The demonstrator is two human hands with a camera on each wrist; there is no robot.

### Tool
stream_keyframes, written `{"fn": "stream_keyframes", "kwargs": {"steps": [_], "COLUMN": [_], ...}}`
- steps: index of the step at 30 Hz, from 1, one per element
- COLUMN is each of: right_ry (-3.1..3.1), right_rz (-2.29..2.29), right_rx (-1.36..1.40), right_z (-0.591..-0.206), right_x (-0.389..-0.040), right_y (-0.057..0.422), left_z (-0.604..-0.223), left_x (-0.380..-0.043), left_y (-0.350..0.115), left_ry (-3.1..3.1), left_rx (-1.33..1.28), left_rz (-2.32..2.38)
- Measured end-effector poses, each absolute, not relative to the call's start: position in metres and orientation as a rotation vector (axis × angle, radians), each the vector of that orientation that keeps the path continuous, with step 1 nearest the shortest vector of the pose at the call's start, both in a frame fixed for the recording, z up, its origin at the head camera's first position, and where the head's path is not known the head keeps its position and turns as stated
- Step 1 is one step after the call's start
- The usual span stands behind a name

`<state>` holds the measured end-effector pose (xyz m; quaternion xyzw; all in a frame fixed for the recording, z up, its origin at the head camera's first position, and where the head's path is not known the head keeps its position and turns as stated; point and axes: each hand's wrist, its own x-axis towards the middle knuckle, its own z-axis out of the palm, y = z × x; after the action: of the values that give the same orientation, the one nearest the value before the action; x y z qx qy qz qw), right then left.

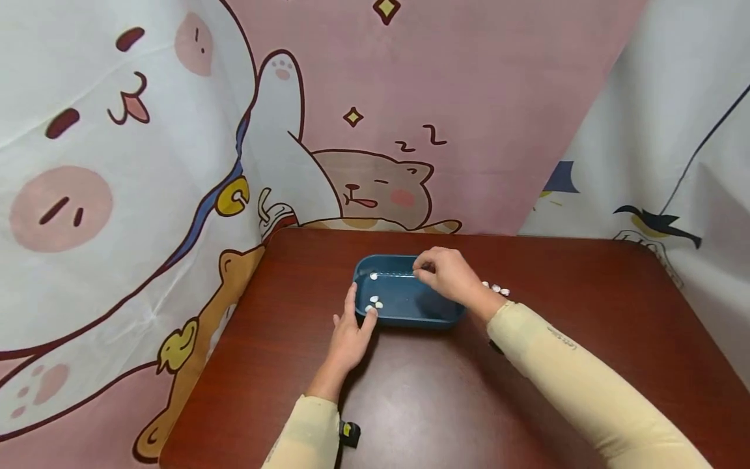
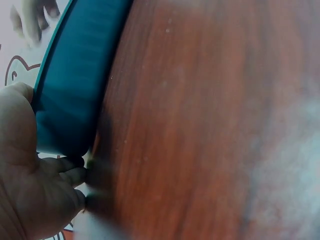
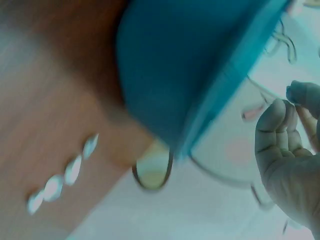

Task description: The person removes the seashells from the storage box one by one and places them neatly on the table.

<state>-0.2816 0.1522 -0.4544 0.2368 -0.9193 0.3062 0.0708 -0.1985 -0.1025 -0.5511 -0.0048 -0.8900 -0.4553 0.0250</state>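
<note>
A blue rectangular tray (image 1: 404,322) sits on the table, with several small white shell-like pieces (image 1: 375,299) toward its left side. My left hand (image 1: 349,339) grips the tray's near left corner; its thumb lies over the rim and its fingers are along the outside. In the left wrist view, fingers (image 2: 70,170) curl by the tray's end. Over the tray's right part is my right hand (image 1: 448,273), raised above the rim, fingertips drawn together. Whether something small is between those fingertips cannot be made out in the right wrist view either.
More white pieces (image 3: 53,188) lie in a row on the brown table (image 1: 422,391), just right of the tray and partly behind the right wrist. A cloth with cartoon animals (image 1: 375,189) hangs at the table's back and left edges.
</note>
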Motion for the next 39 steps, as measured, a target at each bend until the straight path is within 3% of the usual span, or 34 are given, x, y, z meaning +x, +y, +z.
{"fn": "stream_keyframes", "kwargs": {"steps": [7,11,15,24,39], "right_ry": [-2.852,-2.852,-2.882,-3.061,-3.033], "right_rz": [1.063,1.406,1.552,1.402,1.231], "right_rx": [0.196,-0.153,-0.42,-0.422,-0.367], "right_z": [-0.432,-0.447,-0.469,-0.505,-0.524], "right_x": [-0.271,-0.27,-0.265,-0.264,-0.269], "right_y": [0.259,0.324,0.359,0.37,0.347], "left_z": [-0.545,-0.545,-0.546,-0.545,-0.551], "left_x": [-0.195,-0.197,-0.198,-0.198,-0.201], "left_y": [-0.102,-0.104,-0.105,-0.103,-0.103], "left_ry": [-2.759,-2.8,-2.818,-2.811,-2.775], "left_rx": [-0.008,-0.009,-0.005,-0.011,-0.027], "left_rz": [-1.425,-1.416,-1.406,-1.406,-1.387]}}
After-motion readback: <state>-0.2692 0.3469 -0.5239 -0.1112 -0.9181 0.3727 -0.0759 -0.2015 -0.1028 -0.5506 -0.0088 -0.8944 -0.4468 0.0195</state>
